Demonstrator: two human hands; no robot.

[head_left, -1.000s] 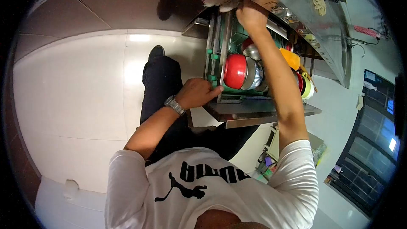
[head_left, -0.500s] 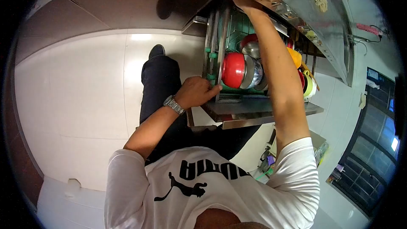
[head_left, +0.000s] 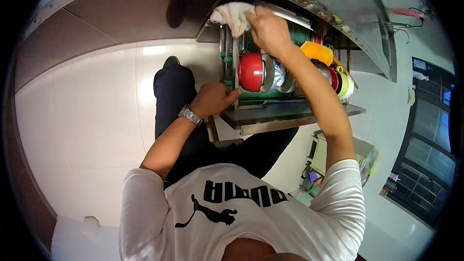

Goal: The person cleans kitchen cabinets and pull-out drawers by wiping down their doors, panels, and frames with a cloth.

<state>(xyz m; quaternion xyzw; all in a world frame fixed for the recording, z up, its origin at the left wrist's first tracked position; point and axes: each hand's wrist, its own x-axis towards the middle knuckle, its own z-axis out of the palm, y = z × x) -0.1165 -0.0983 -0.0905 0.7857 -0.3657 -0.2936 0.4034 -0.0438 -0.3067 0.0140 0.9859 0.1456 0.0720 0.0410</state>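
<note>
My right hand (head_left: 270, 29) is closed on a whitish cloth (head_left: 234, 15) at the back left corner of a pulled-out wire drawer (head_left: 235, 63). Part of the cloth hangs over the drawer's side rail. At the drawer's front left corner is my left hand (head_left: 212, 99), a metal watch on its wrist. Its fingers are bent against the side frame, and I cannot make out exactly what they grip. Between my hands a red bowl (head_left: 251, 72) lies on its side beside metal bowls (head_left: 267, 72). My right forearm covers part of the drawer.
A yellow-orange item (head_left: 317, 53) and a lime-green container (head_left: 342, 83) sit on the drawer's right side. The metal drawer front (head_left: 290, 119) stands near my knees. Above is the counter edge (head_left: 333, 17). A small shelf (head_left: 319, 157) with things on it is at lower right.
My right hand, before reaching deep behind the drawer and partly hidden, has drawn back and now shows the cloth. My left hand stays at the drawer's corner. The view has shifted slightly.
</note>
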